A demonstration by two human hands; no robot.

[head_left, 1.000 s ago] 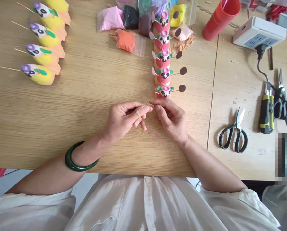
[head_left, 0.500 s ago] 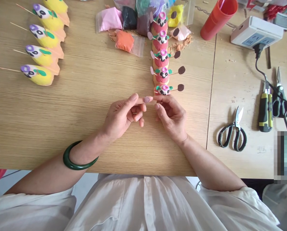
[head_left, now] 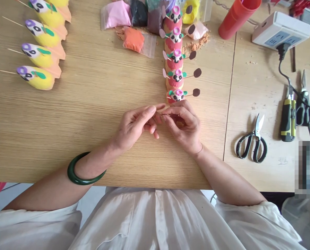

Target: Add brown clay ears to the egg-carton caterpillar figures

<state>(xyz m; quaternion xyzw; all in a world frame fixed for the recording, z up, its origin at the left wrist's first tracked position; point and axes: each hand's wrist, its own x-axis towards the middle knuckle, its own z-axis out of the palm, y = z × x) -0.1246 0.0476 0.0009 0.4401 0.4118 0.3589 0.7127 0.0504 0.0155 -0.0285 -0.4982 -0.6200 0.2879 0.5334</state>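
Observation:
My left hand (head_left: 135, 124) and my right hand (head_left: 184, 124) meet fingertip to fingertip over the wooden table (head_left: 92, 114). Both are pinched on a thin wooden stick (head_left: 162, 111) that bears a small pale purple clay piece (head_left: 158, 117), mostly hidden by the fingers. Just beyond my right hand stands the nearest pink clay figure (head_left: 177, 95), the front one of a row of several pink figures (head_left: 175, 52), each with small discs on sticks. A green bangle (head_left: 78, 173) sits on my left wrist.
Several yellow clay figures on sticks (head_left: 39, 41) lie at the far left. Bags of coloured clay (head_left: 134, 21) sit at the back. A red cup (head_left: 235, 17), a power strip (head_left: 281, 31), scissors (head_left: 252, 144), a yellow-black tool (head_left: 287, 119) and snips (head_left: 303, 104) lie to the right.
My left fingers held the purple piece out beside my right fingertips; now both hands have closed together on the stick and the piece is tucked between them.

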